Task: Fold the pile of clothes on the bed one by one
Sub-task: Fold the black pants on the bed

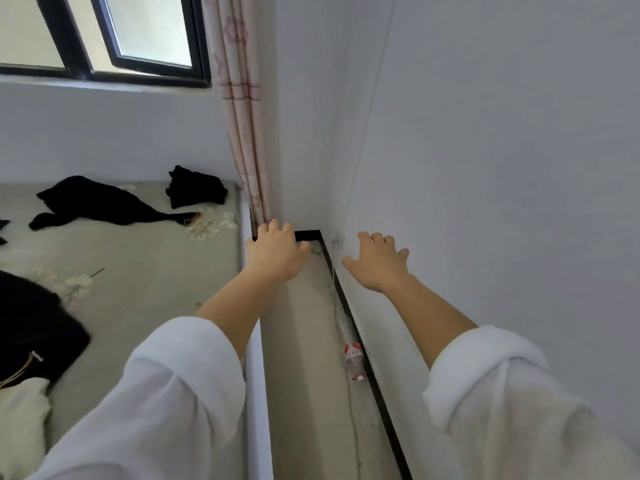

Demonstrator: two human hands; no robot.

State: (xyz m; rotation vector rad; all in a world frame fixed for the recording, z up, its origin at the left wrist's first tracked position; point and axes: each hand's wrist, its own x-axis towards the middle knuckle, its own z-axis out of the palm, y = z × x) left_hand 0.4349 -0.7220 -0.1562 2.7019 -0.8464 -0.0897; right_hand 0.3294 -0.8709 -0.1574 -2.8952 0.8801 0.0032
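Observation:
The bed (145, 271) with a pale floral sheet fills the left. On it lie a black pair of trousers (104, 204) spread flat, a small folded black garment (195, 188) at the far corner, and a black garment with a drawstring (31, 327) over a white one (19, 410) at the near left. My left hand (275, 251) hovers over the bed's right edge, fingers loosely curled, holding nothing. My right hand (379, 263) reaches out over the gap by the wall, fingers spread and empty.
A narrow strip of floor (304, 358) runs between the bed and the white wall (485, 168), with a plastic bottle (355, 362) and a thin cable lying on it. A pink-patterned curtain (242, 116) hangs in the corner beside a black-framed window (104, 36).

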